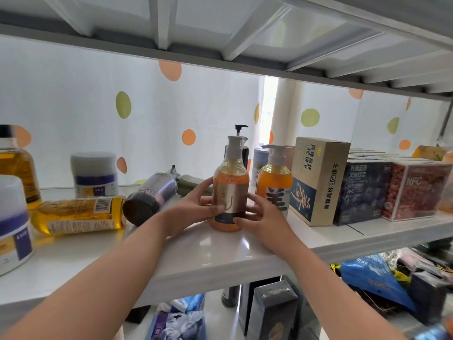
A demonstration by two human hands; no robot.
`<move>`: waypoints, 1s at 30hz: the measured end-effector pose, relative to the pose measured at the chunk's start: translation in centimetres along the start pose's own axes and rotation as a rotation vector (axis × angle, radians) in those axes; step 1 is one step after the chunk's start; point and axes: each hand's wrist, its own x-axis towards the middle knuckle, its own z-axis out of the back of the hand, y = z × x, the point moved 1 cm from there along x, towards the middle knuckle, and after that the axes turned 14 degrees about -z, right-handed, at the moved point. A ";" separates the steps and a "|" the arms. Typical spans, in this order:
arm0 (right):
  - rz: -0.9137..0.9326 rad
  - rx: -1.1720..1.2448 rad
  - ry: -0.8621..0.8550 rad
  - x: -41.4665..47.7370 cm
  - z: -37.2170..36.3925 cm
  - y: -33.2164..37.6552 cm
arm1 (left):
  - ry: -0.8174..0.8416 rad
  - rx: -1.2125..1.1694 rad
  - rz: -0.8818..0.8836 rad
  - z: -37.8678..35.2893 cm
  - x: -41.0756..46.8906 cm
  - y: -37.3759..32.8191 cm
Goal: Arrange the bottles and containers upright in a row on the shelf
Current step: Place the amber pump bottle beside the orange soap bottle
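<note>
Now: left hand (195,206) and right hand (261,218) clasp gold-label bottle (231,190), upright on shelf (208,252). Slide it beside neighbour bottle (275,184) at 3 o'clock; keep base flat.

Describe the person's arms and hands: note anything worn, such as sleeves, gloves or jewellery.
The left forearm and right forearm are bare, with no sleeve in view. The left hand and right hand wear no gloves; no ring, watch or bracelet shows.

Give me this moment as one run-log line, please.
hands: left hand and right hand hold orange pump bottle | bottle: upright on shelf | lying down: yellow bottle, dark bottle
</note>
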 end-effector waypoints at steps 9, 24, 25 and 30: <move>0.013 -0.025 -0.034 -0.3 -0.2 0.1 | 0.086 0.204 0.016 0.1 -0.1 0.9; -0.173 -0.387 -0.542 -0.4 3.2 -0.8 | -0.001 0.342 -0.045 -2.0 0.2 0.4; -0.204 -0.405 -0.524 0.0 3.2 -1.0 | -0.009 0.344 -0.045 -2.0 0.2 0.5; -0.203 -0.402 -0.480 1.0 4.1 -1.2 | -0.004 0.359 0.006 -2.2 1.2 1.5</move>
